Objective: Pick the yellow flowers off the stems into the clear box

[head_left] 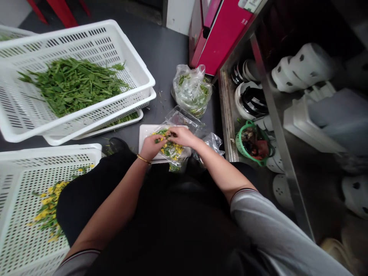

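Note:
My left hand [153,146], with a gold bangle at the wrist, pinches a small green sprig [157,141]. Fingertips of my right hand [181,137] nearly meet it and are also closed on a bit of dark green sprig, blurred and partly covered by the fingers. Beneath both hands, yellow-flowered greens [173,152] lie on clear plastic over a white tray [144,132]. A clear plastic bag [191,92] holding more greens stands beyond the tray. Another crumpled clear bag [212,143] lies beside my right forearm.
Stacked white baskets [138,73] at upper left hold cut green leaves [77,86]. A lower-left white basket [17,218] holds yellow-flowered greens [48,211]. On the right stands a metal shelf [276,115] with white containers and a green basket [251,143]. A pink cabinet [221,34] stands ahead.

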A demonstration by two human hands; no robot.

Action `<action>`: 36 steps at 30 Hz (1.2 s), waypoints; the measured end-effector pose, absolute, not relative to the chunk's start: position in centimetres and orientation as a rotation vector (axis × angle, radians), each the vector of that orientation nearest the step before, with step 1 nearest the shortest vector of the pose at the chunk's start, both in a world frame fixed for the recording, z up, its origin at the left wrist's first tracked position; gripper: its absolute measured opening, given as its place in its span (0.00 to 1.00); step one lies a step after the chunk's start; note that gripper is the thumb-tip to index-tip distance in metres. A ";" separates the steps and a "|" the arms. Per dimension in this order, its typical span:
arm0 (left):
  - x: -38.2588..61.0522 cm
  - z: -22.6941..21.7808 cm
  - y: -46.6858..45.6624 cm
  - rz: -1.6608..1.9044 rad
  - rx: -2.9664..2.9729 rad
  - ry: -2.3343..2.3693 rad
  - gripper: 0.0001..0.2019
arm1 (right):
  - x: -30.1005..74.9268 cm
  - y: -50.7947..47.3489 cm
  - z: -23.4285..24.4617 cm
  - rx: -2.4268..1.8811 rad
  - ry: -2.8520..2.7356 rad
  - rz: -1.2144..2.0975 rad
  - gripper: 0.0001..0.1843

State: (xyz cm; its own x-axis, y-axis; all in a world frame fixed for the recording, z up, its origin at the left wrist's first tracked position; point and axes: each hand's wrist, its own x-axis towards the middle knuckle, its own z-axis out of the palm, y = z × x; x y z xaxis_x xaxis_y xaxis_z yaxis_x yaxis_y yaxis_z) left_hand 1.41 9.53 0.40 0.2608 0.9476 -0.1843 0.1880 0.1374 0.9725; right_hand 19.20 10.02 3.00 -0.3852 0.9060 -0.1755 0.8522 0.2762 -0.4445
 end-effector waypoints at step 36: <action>0.7 1.9 9.6 0.883 0.402 0.742 0.19 | 20.3 11.2 -3.1 -2.129 -2.431 0.743 0.12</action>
State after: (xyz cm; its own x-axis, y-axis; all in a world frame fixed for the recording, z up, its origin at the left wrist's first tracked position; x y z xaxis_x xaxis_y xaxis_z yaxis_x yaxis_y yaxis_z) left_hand 0.75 9.60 1.91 0.4135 0.8108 -0.4143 -0.5478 0.5850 0.5981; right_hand 20.34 11.21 -3.12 -0.1667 0.8954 -0.4129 0.9732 0.0822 -0.2148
